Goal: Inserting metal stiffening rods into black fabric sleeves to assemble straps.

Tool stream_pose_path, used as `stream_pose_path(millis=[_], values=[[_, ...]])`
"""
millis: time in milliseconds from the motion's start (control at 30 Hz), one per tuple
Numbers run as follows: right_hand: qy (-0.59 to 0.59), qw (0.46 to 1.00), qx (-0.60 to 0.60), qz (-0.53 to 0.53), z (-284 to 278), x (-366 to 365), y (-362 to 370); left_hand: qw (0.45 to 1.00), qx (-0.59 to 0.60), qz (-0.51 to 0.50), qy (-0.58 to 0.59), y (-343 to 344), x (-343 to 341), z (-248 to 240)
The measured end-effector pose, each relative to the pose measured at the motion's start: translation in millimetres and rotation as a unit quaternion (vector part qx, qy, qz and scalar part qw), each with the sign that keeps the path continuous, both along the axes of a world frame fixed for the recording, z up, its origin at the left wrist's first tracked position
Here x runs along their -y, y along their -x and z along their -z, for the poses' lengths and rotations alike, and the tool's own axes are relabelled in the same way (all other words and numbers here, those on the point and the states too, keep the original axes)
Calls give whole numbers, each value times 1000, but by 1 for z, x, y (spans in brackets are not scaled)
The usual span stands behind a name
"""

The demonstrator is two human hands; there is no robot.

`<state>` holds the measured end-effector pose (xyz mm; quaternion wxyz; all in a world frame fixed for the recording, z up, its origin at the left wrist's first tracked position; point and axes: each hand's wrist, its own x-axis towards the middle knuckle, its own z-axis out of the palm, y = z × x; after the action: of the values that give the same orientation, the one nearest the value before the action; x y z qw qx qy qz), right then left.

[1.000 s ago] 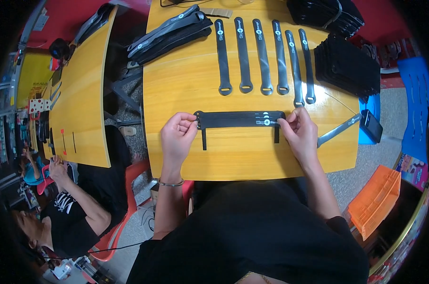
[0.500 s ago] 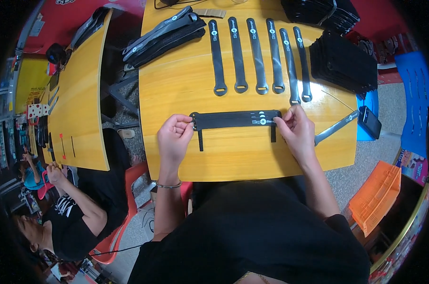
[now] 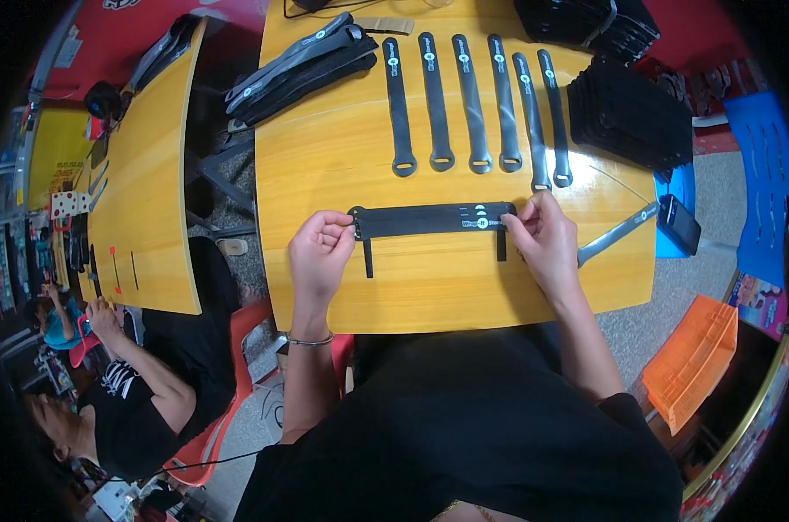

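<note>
A wide black strap (image 3: 412,221) with white print lies stretched sideways near the table's front. Two narrow black strips (image 3: 368,259) hang toward me from it, one close to each end. My left hand (image 3: 318,254) pinches its left end, thumb against curled fingers. At the other end, my right hand (image 3: 544,244) grips the strap's right corner between thumb and fingers. Beyond it, several dark hook-and-loop straps (image 3: 436,104) lie in a row, slotted ends toward me. One more loose strap (image 3: 616,237) rests slanted to the right of my right hand.
Piled straps (image 3: 303,74) lie at the back left. Stacked black pieces (image 3: 629,113) and a tied black bundle (image 3: 586,22) occupy the back right. A black phone-like object (image 3: 680,224) sits at the right edge. An orange crate (image 3: 690,365) stands lower right; a seated person (image 3: 120,409) works at the left table (image 3: 151,200).
</note>
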<state>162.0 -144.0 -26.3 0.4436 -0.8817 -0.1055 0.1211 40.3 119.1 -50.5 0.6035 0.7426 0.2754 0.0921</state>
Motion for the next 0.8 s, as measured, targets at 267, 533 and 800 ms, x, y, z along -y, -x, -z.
stream_pose_path(millis=[267, 533, 800], values=[[1, 1000, -7, -5, -1, -1, -1, 1000, -2, -1, -9, 0, 1, -4], [14, 1000, 26, -2, -4, -3, 1, 1000, 14, -1, 14, 1, 1, -4], [-1, 999, 48, 3, -2, -5, 8, 999, 11, -9, -30, 4, 2, 2]])
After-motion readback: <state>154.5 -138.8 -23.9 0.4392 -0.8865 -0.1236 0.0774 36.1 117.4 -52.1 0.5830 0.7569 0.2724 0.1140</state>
